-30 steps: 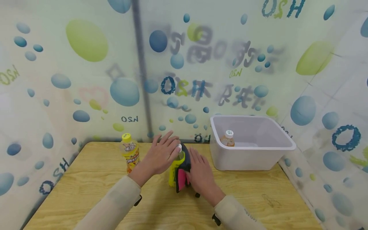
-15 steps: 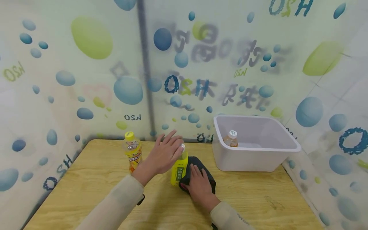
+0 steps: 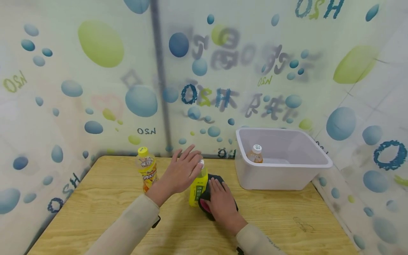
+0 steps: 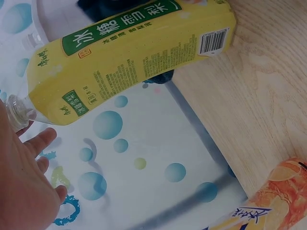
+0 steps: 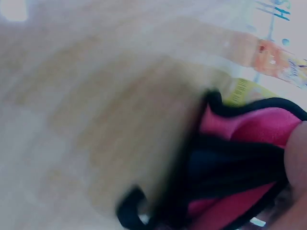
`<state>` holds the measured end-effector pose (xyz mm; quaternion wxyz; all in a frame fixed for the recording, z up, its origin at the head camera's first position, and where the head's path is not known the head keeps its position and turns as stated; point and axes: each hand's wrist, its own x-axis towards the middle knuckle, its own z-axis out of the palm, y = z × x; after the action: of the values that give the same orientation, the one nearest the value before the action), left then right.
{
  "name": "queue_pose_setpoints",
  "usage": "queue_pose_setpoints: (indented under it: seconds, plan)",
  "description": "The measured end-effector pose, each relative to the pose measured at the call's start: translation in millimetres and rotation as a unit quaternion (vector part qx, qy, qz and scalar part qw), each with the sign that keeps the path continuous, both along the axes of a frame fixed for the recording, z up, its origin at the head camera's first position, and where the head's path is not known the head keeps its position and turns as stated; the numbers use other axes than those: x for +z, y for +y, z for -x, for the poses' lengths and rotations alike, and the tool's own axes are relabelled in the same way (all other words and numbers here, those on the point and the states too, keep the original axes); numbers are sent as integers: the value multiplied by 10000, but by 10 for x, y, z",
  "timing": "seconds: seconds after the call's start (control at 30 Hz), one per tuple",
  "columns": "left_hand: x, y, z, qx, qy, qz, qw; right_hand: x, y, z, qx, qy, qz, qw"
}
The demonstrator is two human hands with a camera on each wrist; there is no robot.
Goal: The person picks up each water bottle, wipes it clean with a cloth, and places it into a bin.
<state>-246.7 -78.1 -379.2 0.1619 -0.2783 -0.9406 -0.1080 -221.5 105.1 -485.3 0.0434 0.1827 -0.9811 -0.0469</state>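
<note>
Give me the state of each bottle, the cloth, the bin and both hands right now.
Yellow bottle: upright on the table, capped.
Orange bottle: upright, capped, untouched.
Bin bottle: upright inside the bin, capped.
Cloth: crumpled beside the yellow bottle, under the right hand.
Bin: open, no lid.
Left hand: fingers straight, at the yellow bottle's cap.
Right hand: flat, pressing the cloth.

Two bare hands, long pale beige sleeves to the wrists, a dark strap under each cuff.

The right wrist view is blurred throughout, the black-and-pink pouch [image 3: 208,198] is largely hidden under the right hand [image 3: 221,202], and the orange bottle [image 4: 268,201] is cut off.
</note>
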Motion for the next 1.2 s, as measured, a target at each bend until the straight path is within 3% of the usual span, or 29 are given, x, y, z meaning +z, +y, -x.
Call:
queue_pose_setpoints:
  seconds: [0.2, 0.37, 0.63, 0.97, 1.2]
  plan:
    - [14, -1, -8, 14, -66, -8, 10000, 275, 1, -18, -52, 544, 588, 9968]
    - [10, 0, -5, 8, -160, -30, 9999, 527, -3, -36, -98, 975, 678, 9929]
    - [-8, -3, -1, 49, -120, 61, 9999, 840, -104, -87, -34, 1239, 682, 9899]
    - [24, 1, -16, 33, -330, -54, 9994, 828, -196, -119, -219, 1506, 24, 9884]
    - [25, 6, -19, 29, -431, -30, 9991, 764, -123, -125, -220, 1226, 8, 9922]
